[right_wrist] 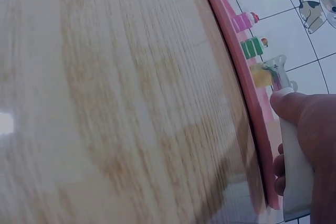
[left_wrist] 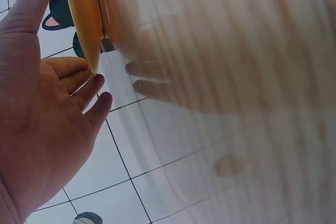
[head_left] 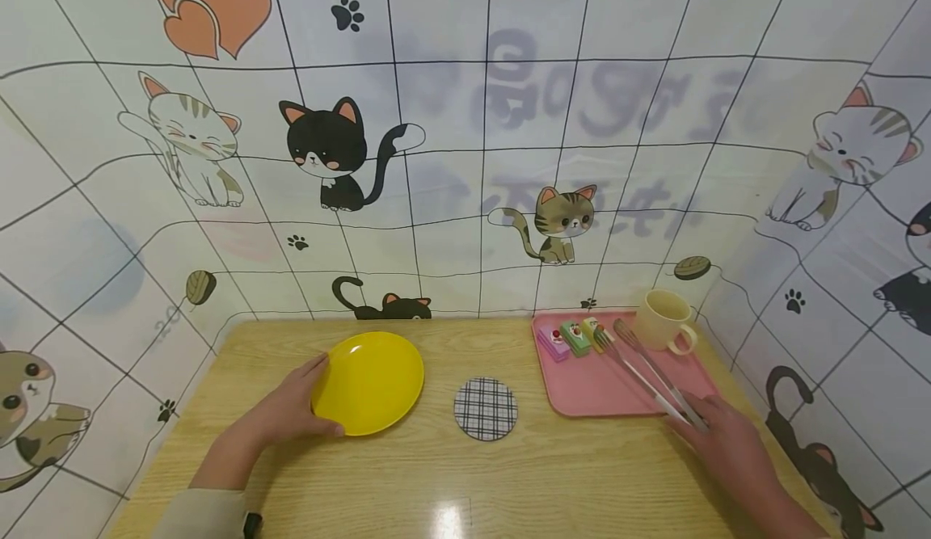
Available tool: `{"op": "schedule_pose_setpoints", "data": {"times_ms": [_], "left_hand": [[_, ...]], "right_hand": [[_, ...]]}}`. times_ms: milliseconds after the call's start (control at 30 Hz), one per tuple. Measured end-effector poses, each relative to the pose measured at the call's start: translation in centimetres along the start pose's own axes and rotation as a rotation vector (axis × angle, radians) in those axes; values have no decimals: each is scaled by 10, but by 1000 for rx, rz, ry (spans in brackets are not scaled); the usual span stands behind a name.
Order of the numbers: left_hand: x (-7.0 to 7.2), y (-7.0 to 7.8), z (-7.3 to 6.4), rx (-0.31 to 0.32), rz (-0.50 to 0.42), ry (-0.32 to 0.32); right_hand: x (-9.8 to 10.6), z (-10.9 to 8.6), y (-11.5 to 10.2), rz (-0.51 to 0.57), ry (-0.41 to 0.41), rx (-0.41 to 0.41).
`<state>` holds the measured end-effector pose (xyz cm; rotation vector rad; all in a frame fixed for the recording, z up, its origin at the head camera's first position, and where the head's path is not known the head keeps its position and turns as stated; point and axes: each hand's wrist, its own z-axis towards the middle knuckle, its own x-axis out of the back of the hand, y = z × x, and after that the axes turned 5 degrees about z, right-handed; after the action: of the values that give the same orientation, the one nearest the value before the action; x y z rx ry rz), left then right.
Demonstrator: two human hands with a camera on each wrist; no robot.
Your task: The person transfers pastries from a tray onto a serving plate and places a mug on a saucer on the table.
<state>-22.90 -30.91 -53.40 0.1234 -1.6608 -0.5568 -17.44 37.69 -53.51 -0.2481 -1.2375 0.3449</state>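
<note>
On the left side of the table lies a round yellow plate point(head_left: 372, 381). My left hand point(head_left: 294, 403) holds its left rim, the thumb along the near edge and the fingers farther round; in the left wrist view the fingertips point(left_wrist: 94, 85) meet the rim. My right hand point(head_left: 730, 442) grips metal tongs point(head_left: 647, 373) by the handle end. Their two tips reach over a pink tray point(head_left: 582, 389), close to a yellow toy cake slice point(head_left: 592, 330). Beside it on the tray are a green slice point(head_left: 575, 340) and a pink slice point(head_left: 554, 345).
A cream mug point(head_left: 663, 321) stands at the tray's far right corner. Between plate and tray lies a round checkered coaster point(head_left: 486, 410). Behind the wooden table point(head_left: 465, 490) rises a white cloth backdrop point(head_left: 451, 191) with cat drawings, also along both sides.
</note>
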Motion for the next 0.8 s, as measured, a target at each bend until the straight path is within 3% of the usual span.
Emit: {"op": "schedule_pose_setpoints", "data": {"times_ms": [500, 800], "left_hand": [[0, 0, -3, -16, 23, 28], [-1, 0, -1, -11, 25, 18]], "right_hand": [[-7, 7, 0, 43, 20, 34], [-7, 4, -1, 46, -18, -41]]}}
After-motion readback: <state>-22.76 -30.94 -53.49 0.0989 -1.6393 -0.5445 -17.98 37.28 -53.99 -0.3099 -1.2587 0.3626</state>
